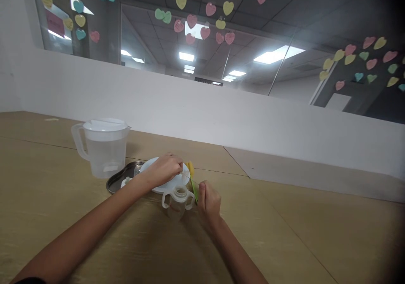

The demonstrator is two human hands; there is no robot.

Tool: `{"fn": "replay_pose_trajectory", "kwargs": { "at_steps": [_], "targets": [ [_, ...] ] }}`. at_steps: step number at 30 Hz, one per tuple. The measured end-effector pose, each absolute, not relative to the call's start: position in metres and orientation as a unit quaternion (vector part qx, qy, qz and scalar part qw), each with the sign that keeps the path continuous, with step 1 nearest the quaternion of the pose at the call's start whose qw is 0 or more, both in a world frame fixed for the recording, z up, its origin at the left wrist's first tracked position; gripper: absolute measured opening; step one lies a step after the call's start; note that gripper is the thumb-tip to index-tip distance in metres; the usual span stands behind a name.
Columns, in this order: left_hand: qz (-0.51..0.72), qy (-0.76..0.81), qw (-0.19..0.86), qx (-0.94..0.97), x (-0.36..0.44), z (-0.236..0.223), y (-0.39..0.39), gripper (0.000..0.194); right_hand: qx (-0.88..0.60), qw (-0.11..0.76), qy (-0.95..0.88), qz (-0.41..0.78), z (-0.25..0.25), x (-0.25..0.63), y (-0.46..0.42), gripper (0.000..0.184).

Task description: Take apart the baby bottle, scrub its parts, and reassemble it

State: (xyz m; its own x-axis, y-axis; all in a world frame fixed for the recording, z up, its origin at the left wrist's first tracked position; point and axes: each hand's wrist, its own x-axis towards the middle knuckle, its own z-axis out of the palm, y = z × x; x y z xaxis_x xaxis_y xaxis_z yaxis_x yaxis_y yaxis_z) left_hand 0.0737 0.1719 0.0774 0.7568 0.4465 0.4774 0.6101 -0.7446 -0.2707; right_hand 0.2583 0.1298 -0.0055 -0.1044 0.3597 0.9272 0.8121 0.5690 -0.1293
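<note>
My left hand (167,168) is closed in a pinch above the white plate (165,187). Something small and pale shows at its fingertips, too small to name. My right hand (209,197) is a fist around the end of a thin rod (195,181), which slants up toward the left fingertips. Below and between my hands stands an uncapped clear baby bottle (177,206) with two white handles. A long green thing (193,190) and a yellow piece (190,168) lie beside the plate, partly hidden by my right hand.
A lidded clear plastic pitcher (107,149) of water stands at the left. Next to it, a dark metal tray (113,184) holds small clear and white parts, partly behind my left forearm. Behind the wooden table (284,233) runs a white wall (177,103) below glass with heart-shaped notes.
</note>
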Motion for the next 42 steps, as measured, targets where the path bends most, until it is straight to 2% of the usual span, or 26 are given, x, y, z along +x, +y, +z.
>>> {"fn": "replay_pose_trajectory", "kwargs": {
  "at_steps": [8,17,26,31,34,37,42],
  "targets": [
    [-0.207,-0.262,0.178,-0.925,0.079,0.078,0.161,0.013,-0.428,0.54,-0.698,-0.195,-0.01,0.259,0.129,0.035],
    [-0.253,-0.186,0.177,-0.933,0.079,0.077,0.163,0.017,-0.324,0.505,-0.752,-0.273,-0.01,0.258,0.133,0.035],
    [-0.281,-0.251,0.116,-0.919,0.046,0.082,0.201,0.017,-0.282,0.599,-0.706,-0.253,-0.008,0.252,0.124,0.035],
    [-0.279,-0.298,0.125,-0.904,0.021,0.087,0.217,0.021,-0.28,0.617,-0.691,-0.254,-0.008,0.255,0.121,0.033],
    [-0.309,-0.371,0.124,-0.867,-0.002,0.088,0.224,0.026,-0.335,0.651,-0.649,-0.208,-0.01,0.261,0.126,0.032],
    [-0.335,-0.421,0.087,-0.838,-0.019,0.089,0.225,0.028,-0.409,0.683,-0.596,-0.103,-0.013,0.266,0.135,0.034],
    [-0.28,-0.445,0.104,-0.844,-0.017,0.093,0.222,0.023,-0.514,0.593,-0.618,0.044,-0.02,0.264,0.154,0.041]
  ]
}}
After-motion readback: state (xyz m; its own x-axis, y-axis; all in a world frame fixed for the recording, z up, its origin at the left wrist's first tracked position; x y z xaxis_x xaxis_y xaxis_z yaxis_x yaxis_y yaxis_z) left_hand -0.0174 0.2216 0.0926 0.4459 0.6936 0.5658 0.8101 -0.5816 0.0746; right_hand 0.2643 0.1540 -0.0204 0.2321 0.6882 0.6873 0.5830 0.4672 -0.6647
